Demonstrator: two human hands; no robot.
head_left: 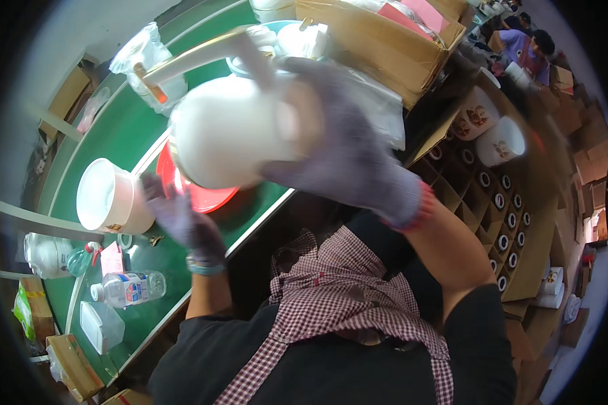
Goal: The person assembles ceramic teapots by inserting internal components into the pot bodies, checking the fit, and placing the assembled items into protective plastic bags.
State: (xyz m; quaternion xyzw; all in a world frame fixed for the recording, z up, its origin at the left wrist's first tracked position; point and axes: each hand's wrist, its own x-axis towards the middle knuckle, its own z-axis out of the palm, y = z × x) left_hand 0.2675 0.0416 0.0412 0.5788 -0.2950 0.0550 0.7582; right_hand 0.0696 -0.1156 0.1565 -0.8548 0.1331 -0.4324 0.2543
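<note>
My right hand (358, 145), in a grey-purple knit glove with a red cuff, is closed round one end of a glossy white pot (226, 135). A long white handle with gold trim (199, 55) juts from the pot toward the upper left. The pot is held tilted above a red bowl (213, 199) and hides part of it. Lower left, my gloved left hand (189, 226) has its fingers apart and holds nothing. It is close beside a white bucket (108, 196) on the green table; whether they touch I cannot tell.
On the green table (172, 277) are a clear plastic bottle (135, 289), a plastic tub (103, 327) and a green spray bottle (81, 260). A cardboard box (378, 50) stands at the back. At right, a divided carton (479, 202) holds several white pieces. Another person (523, 50) is far right.
</note>
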